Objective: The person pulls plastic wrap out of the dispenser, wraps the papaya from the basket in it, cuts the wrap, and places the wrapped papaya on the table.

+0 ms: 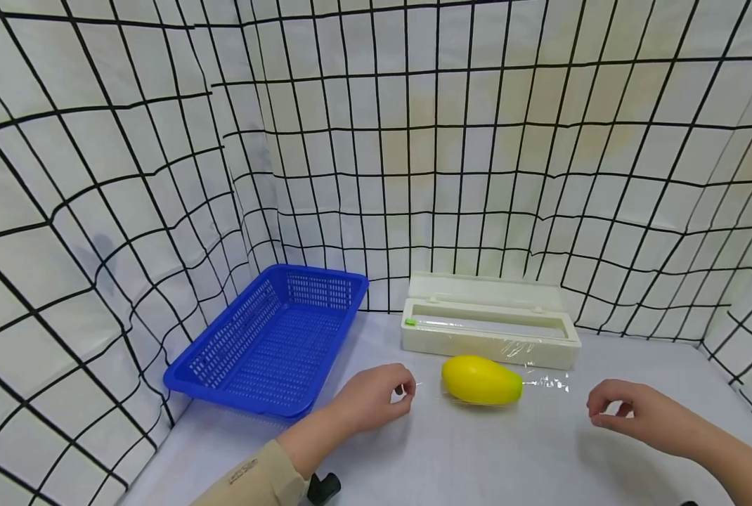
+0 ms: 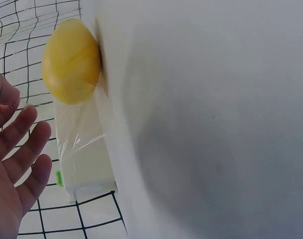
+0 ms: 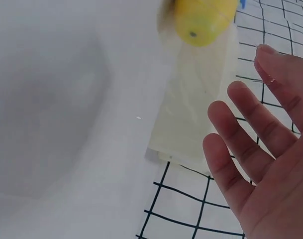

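Observation:
A yellow papaya-like fruit (image 1: 482, 380) with a green end lies on the white table, between the two hands and in front of the white box. Clear plastic wrap (image 1: 547, 381) shows as faint glints beside and around it. To its left, my left hand (image 1: 376, 397) pinches the film's edge between thumb and forefinger; a thin shine shows at the fingertips. On the other side my right hand (image 1: 644, 416) has thumb and forefinger together, with a fine glint of film there in the right wrist view. The other fingers (image 3: 226, 122) are spread loosely. Most of the film is too transparent to trace.
Behind the fruit stands a long white wrap dispenser box (image 1: 490, 341), lid up, with a roll inside and a green slider (image 1: 410, 322). A blue perforated basket (image 1: 268, 351) sits at the left. White walls with black grid lines (image 1: 439, 147) enclose the table.

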`<state>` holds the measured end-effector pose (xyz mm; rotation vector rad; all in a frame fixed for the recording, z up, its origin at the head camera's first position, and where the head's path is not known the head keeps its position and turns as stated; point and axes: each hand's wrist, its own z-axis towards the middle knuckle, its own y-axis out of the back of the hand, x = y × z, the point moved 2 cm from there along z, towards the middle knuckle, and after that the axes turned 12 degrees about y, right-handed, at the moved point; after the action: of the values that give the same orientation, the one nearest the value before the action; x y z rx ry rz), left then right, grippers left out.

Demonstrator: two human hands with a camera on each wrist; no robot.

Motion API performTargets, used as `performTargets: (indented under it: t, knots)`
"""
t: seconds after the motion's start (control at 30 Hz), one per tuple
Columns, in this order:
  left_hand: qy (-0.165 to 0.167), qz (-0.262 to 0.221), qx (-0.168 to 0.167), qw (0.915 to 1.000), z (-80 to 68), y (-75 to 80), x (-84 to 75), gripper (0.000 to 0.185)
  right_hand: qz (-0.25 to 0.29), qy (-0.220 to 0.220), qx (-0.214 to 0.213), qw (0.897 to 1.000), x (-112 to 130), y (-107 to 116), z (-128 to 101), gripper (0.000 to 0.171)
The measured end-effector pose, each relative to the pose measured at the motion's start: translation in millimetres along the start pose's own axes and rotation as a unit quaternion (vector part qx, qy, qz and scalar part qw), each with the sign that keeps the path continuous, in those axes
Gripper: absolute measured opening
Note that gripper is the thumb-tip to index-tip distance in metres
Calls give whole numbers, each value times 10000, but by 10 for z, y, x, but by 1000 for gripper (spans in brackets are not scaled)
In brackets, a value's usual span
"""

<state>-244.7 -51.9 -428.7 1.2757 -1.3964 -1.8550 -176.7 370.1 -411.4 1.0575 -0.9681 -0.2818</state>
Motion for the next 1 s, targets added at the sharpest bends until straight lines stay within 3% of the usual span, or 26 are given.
performTargets:
  t: [0.2,0.4,0.67,1.0]
  knots:
    - [408,-369,-299,9980,100,-16,10,6,-135,-527,-190,9983,-47,61,86,6]
    - [782,-791,-546,9923,234,-14,18,5,75,-1042,-267,9942,-147,112,219,16]
    - [1339,-1442,-382,9797,421,11,-10,4,614,-1116,-481,9907,-346,136,351,17]
    - [1478,-1363,-424,9787,635,19,-27,5,1024,-1075,-961,9842,-527,95,434,23]
